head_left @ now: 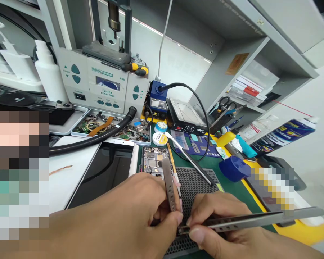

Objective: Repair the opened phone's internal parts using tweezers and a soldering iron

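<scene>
In the head view, the opened phone (152,162) lies at the mat (189,189), its near end behind the left hand (148,199), perhaps steadied there; that grip pinches a tool (169,180). The right hand (226,205) pinches a second tool (253,220) near one end, likely for fine control.

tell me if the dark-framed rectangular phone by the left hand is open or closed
Open: beyond the left hand, the phone shows bare inner circuitry, uncovered.
</scene>
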